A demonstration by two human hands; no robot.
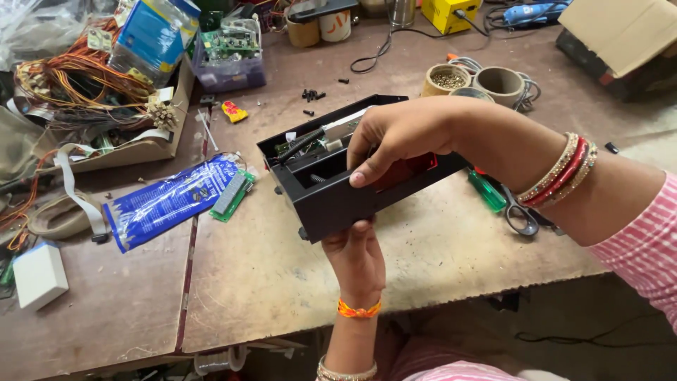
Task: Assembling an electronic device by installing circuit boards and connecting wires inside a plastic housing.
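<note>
Left hand (357,257) under half-hidden black casing (331,190)

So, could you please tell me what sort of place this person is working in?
Probably a small electronics repair or assembly workbench. Bundled wires sit in a cardboard tray, a green circuit board lies on the wooden table, and both hands hold an open black case.

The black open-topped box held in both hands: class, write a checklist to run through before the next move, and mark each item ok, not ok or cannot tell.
1. Left hand supports black box from below: ok.
2. Right hand has a grip over the box's top edge: ok.
3. Box lifted off the wooden table: ok.
4. Parts inside the box seated firmly: cannot tell.
5. Loose black screws within easy reach: cannot tell.
6. Scissors and green screwdriver apart from the box: ok.
</note>
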